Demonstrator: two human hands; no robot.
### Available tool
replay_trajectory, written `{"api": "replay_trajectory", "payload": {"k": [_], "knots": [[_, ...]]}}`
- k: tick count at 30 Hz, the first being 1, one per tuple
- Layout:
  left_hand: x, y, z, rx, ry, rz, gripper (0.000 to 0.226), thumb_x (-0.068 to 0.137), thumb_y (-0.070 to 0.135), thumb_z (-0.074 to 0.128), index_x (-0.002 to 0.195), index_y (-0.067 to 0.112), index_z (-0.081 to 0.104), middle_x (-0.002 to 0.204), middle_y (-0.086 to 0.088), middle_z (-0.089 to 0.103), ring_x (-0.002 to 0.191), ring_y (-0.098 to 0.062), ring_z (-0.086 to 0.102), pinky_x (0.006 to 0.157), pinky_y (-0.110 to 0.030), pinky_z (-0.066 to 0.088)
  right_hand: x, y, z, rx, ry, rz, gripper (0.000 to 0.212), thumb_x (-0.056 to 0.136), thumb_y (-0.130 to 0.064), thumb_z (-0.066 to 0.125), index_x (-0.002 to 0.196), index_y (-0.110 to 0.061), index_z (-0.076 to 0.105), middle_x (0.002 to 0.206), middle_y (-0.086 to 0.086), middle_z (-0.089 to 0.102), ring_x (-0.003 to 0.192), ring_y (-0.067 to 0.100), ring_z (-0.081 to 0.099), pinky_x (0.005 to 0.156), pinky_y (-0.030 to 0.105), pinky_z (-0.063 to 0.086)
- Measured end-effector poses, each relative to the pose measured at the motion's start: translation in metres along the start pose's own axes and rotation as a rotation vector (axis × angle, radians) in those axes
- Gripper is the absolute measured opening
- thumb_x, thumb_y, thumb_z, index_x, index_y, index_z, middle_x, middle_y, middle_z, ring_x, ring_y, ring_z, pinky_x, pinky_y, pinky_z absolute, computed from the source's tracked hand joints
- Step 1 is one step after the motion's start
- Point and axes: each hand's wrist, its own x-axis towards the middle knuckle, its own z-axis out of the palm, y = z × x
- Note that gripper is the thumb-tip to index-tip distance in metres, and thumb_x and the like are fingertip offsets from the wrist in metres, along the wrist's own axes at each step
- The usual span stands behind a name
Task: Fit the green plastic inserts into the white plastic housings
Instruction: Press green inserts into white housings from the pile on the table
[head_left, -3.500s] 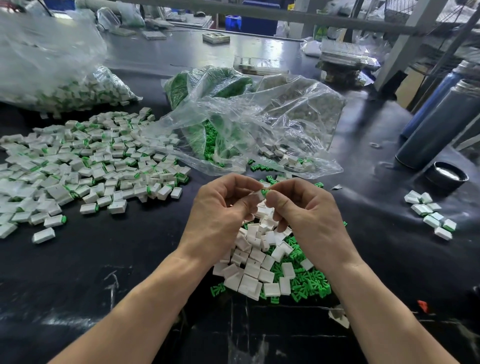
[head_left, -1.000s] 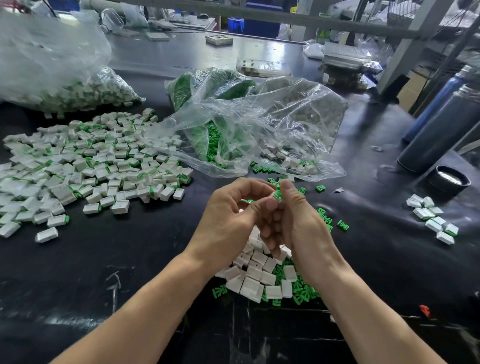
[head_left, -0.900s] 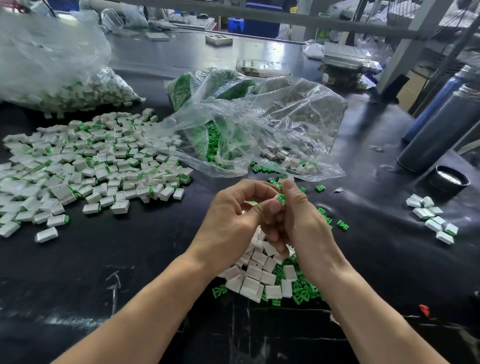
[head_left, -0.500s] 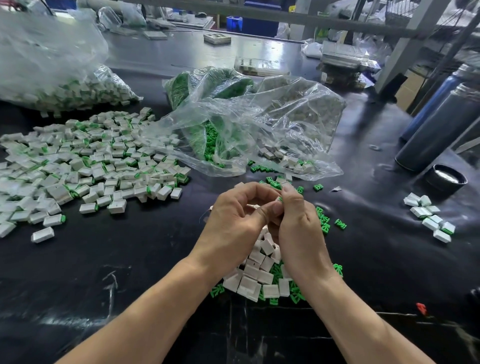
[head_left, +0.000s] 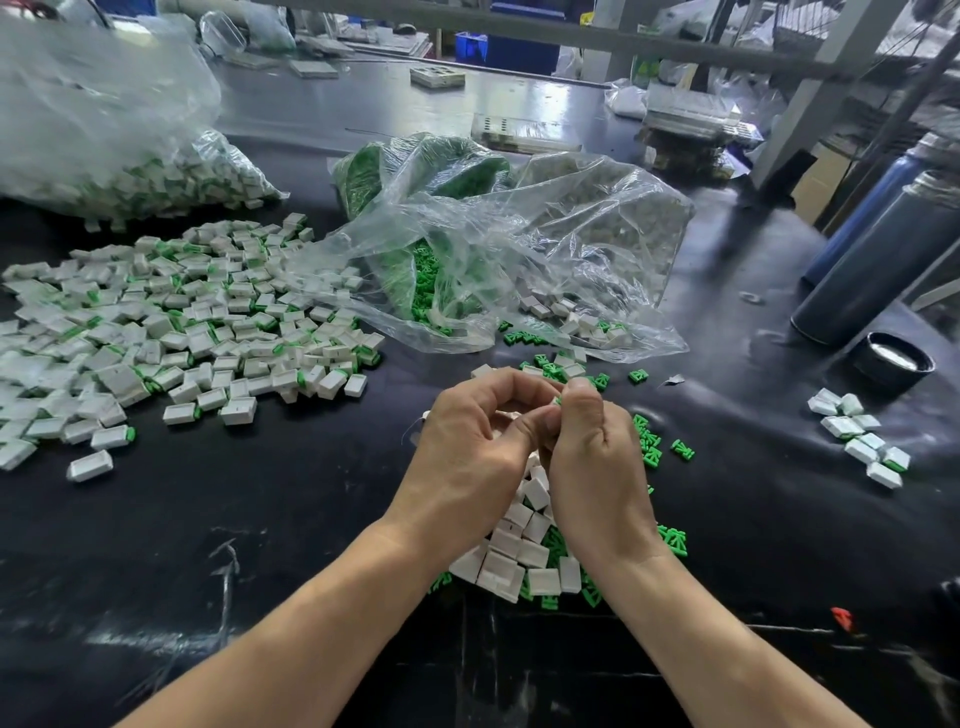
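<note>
Black tabletop (head_left: 270, 499), glossy and scuffed, under a grey shelving frame; workshop clutter behind. Landmark: the clear plastic bag (head_left: 519, 249) lying open at centre, with green inserts and a few white housings visible inside it. Just in front of the bag's mouth, both hands meet above a small pile of white housings (head_left: 519, 551) mixed with loose green inserts (head_left: 652, 452). Left hand (head_left: 467, 457): fingers curled, thumb pressed toward the right hand; a white part shows under the curled fingers, but what the grip holds cannot be told for certain. Right hand (head_left: 597, 467): thumb and fingers in a narrow pinch, a sliver of green insert (head_left: 558, 400) showing at the thumb tip where the two hands touch. Left of the bag, a broad spread of assembled pieces (head_left: 171, 332), white with green ends, lies flat on the tabletop. Behind that spread, far left of the bag, a second clear bag (head_left: 114, 135) holds more white-and-green pieces. Right of the bag, well apart, a small cluster of white pieces (head_left: 857, 436); behind it a black round lid (head_left: 893, 361) and two dark cylindrical flasks (head_left: 883, 260) standing tilted in view.
</note>
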Motion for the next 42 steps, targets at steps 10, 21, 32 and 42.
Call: {"api": "replay_trajectory", "payload": {"k": [10,21,32,42], "knots": [[0.0,-0.003,0.001,0.001,0.006,-0.01,0.009,0.096,0.009,0.068,0.093,0.014,0.074,0.1,0.001,0.077,0.096,-0.027,0.073,0.09,-0.054,0.058,0.001,-0.002,-0.001,-0.033,-0.013,-0.015,0.061,0.098,-0.044,0.027,0.093,-0.015,0.081,0.092,0.001,0.079,0.093,0.015,0.074,0.088,0.042,0.058],[0.0,-0.002,0.001,-0.001,0.012,0.0,0.01,0.096,0.007,0.068,0.092,0.013,0.074,0.098,-0.001,0.076,0.094,-0.028,0.072,0.089,-0.055,0.058,0.002,0.001,0.001,-0.037,-0.023,-0.047,0.062,0.098,-0.045,0.027,0.084,-0.016,0.081,0.091,-0.002,0.079,0.095,0.013,0.074,0.09,0.041,0.058],[0.002,-0.002,-0.007,0.116,0.12,0.062,0.009,0.091,0.018,0.077,0.094,0.026,0.073,0.088,0.01,0.075,0.084,-0.015,0.071,0.08,-0.041,0.061,0.002,-0.004,-0.015,0.005,-0.039,-0.087,0.059,0.106,-0.056,0.036,0.071,-0.014,0.06,0.058,-0.002,0.057,0.054,0.011,0.046,0.06,0.037,0.036],[0.008,-0.009,-0.017,0.136,0.125,0.116,0.012,0.092,0.016,0.076,0.098,0.025,0.073,0.091,0.013,0.076,0.087,-0.005,0.074,0.078,-0.02,0.058,0.005,-0.005,-0.022,-0.043,-0.09,-0.221,0.007,0.098,-0.021,0.072,0.096,-0.028,0.073,0.087,-0.011,0.074,0.081,0.008,0.067,0.075,0.025,0.052]]}}
